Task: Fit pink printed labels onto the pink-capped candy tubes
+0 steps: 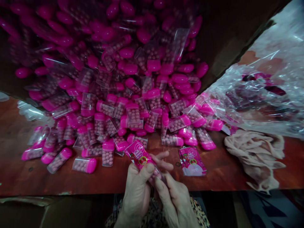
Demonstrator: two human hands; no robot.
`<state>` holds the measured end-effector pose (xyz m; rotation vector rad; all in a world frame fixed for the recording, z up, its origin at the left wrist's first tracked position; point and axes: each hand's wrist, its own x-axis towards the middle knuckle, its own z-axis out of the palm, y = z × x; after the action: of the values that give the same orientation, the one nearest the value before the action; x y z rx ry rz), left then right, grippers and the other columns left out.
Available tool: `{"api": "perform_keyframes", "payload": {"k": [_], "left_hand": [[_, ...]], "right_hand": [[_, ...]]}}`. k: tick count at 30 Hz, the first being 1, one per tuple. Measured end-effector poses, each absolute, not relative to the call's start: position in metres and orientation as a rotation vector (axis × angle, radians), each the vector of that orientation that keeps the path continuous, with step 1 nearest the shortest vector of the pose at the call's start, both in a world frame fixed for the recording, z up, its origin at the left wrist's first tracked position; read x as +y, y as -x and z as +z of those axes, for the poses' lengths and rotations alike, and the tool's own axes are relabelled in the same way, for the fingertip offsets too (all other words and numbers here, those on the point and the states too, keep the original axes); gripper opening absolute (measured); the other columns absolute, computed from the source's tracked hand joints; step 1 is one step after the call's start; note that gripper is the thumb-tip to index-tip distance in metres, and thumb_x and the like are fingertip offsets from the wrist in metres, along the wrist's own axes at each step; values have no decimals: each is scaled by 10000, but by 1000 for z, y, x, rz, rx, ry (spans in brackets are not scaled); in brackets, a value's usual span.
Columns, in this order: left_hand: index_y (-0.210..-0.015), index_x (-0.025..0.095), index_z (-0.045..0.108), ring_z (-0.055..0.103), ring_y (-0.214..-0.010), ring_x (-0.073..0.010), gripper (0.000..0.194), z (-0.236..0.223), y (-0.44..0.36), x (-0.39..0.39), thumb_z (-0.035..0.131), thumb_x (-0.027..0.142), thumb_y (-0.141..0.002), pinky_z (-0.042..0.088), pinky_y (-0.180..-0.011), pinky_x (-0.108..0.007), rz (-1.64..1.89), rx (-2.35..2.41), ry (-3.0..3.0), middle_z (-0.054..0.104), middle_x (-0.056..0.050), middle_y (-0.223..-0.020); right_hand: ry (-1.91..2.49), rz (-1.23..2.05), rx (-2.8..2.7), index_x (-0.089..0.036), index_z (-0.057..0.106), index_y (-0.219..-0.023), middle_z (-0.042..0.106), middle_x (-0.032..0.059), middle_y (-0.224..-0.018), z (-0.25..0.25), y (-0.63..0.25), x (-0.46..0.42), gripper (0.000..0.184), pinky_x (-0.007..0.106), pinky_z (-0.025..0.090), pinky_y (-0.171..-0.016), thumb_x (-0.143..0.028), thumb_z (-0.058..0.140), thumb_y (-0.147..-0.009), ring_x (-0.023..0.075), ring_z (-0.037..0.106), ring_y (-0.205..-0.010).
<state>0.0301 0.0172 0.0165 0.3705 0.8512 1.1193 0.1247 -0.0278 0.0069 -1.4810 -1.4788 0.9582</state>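
Observation:
Between my two hands, over the table's front edge, is a pink printed sleeve (139, 152), tilted to the upper left. Pink candy balls show at its lower end, so a candy container seems to be partly inside. My left hand (139, 191) is closed on the sleeve with its thumb on top. My right hand (174, 198) pinches the lower end, thumb bent, some fingers stretched out behind. To the right of them, a flat stack of printed sleeves (192, 161) lies on the table. Loose clear candy containers with pink caps (84, 165) lie to the left.
A large heap of capped candy containers (133, 114) spills out of a dark, open box (228, 34) onto the reddish table (152, 139). A crumpled beige cloth (255, 155) lies at the right. Behind it is clear plastic wrapping (266, 104) with pink printed pieces inside.

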Motion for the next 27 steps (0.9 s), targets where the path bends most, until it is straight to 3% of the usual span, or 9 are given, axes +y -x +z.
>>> {"api": "perform_keyframes", "payload": {"k": [3, 8, 12, 14, 16, 19, 22, 25, 27], "left_hand": [[-772, 176, 714, 560, -1165, -258, 132, 17, -36, 12, 681, 303, -759, 328, -1054, -394, 1074, 836, -366, 751, -80, -744], [-805, 198, 689, 630, -1046, -280, 160, 13, -42, 0, 665, 354, -782, 459, -911, -419, 1080, 777, -261, 740, -67, -723], [-844, 178, 692, 692, -795, -228, 190, 9, -40, 2, 681, 352, -770, 528, -605, -263, 1034, 761, -279, 741, -88, -788], [-854, 167, 694, 670, -619, -169, 218, 7, -37, 5, 675, 367, -771, 441, -413, -177, 991, 737, -308, 740, -100, -851], [-863, 158, 699, 599, -479, -107, 276, 5, -34, 7, 673, 414, -764, 367, -330, -150, 945, 692, -336, 734, -109, -915], [-938, 152, 700, 565, -463, -89, 425, 3, -29, 9, 685, 514, -716, 399, -350, -165, 929, 623, -374, 723, -127, -975], [-1003, 145, 692, 654, -655, -175, 512, 4, -24, 12, 624, 577, -737, 488, -472, -216, 1011, 667, -383, 724, -143, -971], [-951, 133, 707, 679, -803, -231, 371, 5, -24, 14, 657, 454, -773, 532, -659, -288, 1045, 759, -360, 741, -133, -891], [-919, 132, 711, 685, -807, -241, 286, 6, -26, 14, 700, 367, -756, 532, -699, -314, 1026, 796, -337, 747, -126, -856]], "right_hand": [[1550, 804, -1539, -167, 639, -1036, 699, 66, -722, -4, -126, -37, 324, 196, 508, -521, -315, 359, -969, 144, 625, -524], [1555, 785, -1537, -145, 658, -1015, 728, 113, -829, -10, -127, -40, 339, 205, 529, -538, -308, 366, -963, 156, 662, -557], [1548, 995, -1333, -157, 673, -914, 666, 43, -609, -7, -126, -32, 362, 163, 477, -435, -376, 388, -953, 126, 613, -461], [1513, 1115, -1238, -149, 663, -833, 578, -3, -478, -9, -127, -31, 378, 143, 423, -365, -412, 415, -940, 99, 544, -365], [1448, 1227, -1188, -147, 650, -780, 515, -30, -418, -12, -129, -31, 391, 132, 396, -340, -443, 441, -925, 82, 499, -323], [1369, 1328, -1139, -152, 636, -756, 522, -32, -432, -13, -132, -31, 393, 123, 401, -352, -469, 463, -911, 70, 496, -330], [1344, 1340, -1058, -160, 590, -702, 529, -32, -449, -10, -135, -28, 390, 112, 382, -344, -478, 482, -901, 58, 479, -328], [1321, 1307, -1071, -160, 554, -633, 509, -35, -427, -8, -135, -24, 415, 114, 370, -338, -491, 509, -881, 54, 458, -316], [1337, 1287, -1102, -156, 583, -648, 505, -35, -418, -8, -136, -23, 407, 121, 380, -342, -486, 519, -877, 58, 460, -315]]}}
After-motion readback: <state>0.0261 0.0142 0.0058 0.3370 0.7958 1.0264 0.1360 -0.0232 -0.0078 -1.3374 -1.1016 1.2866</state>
